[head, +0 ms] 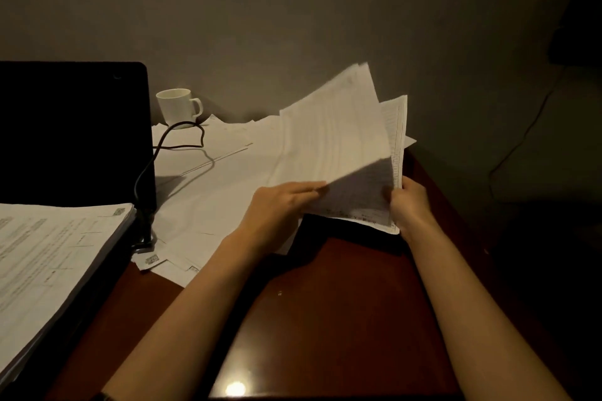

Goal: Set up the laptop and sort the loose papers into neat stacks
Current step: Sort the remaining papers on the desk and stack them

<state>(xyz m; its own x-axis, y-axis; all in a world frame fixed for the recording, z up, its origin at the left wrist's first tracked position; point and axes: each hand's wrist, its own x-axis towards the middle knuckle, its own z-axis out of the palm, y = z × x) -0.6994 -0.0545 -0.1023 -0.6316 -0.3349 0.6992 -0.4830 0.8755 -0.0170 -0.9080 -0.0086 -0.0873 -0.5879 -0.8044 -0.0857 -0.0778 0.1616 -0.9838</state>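
A black laptop (71, 130) stands open at the left with a dark screen. A thick stack of printed papers (55, 257) lies over its keyboard area. Loose white sheets (208, 185) are spread over the desk behind my hands. My left hand (280, 208) pinches the lower edge of a bundle of white sheets (332, 143) lifted and tilted up off the desk. My right hand (408, 205) grips a second bundle of printed sheets (368, 198) at its right edge, just behind and below the first one.
A white mug (178, 106) stands by the wall behind the laptop. A black cable (153, 159) loops from the laptop's right side over the papers. The dark red wooden desk (325, 303) ends at the right near my right hand. A thin wire (521, 140) hangs on the wall.
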